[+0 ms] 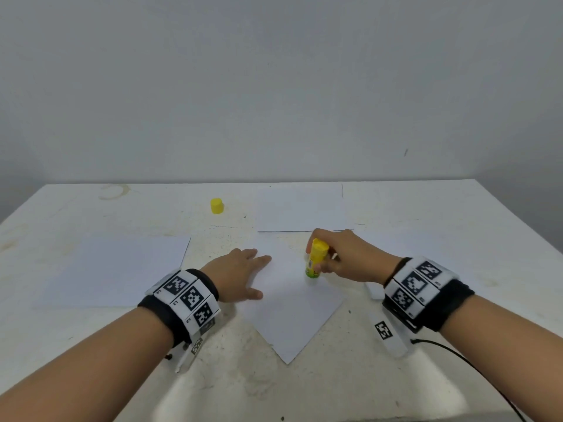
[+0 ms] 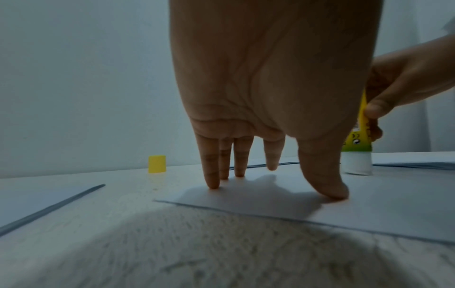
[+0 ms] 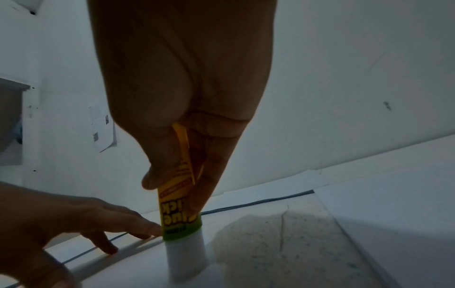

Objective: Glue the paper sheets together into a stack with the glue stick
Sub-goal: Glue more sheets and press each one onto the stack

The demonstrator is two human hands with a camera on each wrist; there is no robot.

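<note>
**Glue stick down on the middle sheet**

We take the middle sheet, lying cornerwise on the tabletop, as our landmark. Our right hand curls its thumb and fingers round the yellow glue stick, held upright with its white glue end pressed onto the sheet's right half. Our left hand lies spread on the sheet's left corner, straight fingertips and thumb pressing the paper flat.

Around it, a second sheet lies on the tabletop to the left of the middle sheet, apart from it. A third sheet lies beyond it, near the wall, and a fourth shows past the right hand, which covers part of it. The yellow cap stands alone beyond the middle sheet's left corner, well apart from the stick. A black cable trails from the right wristband.
</note>
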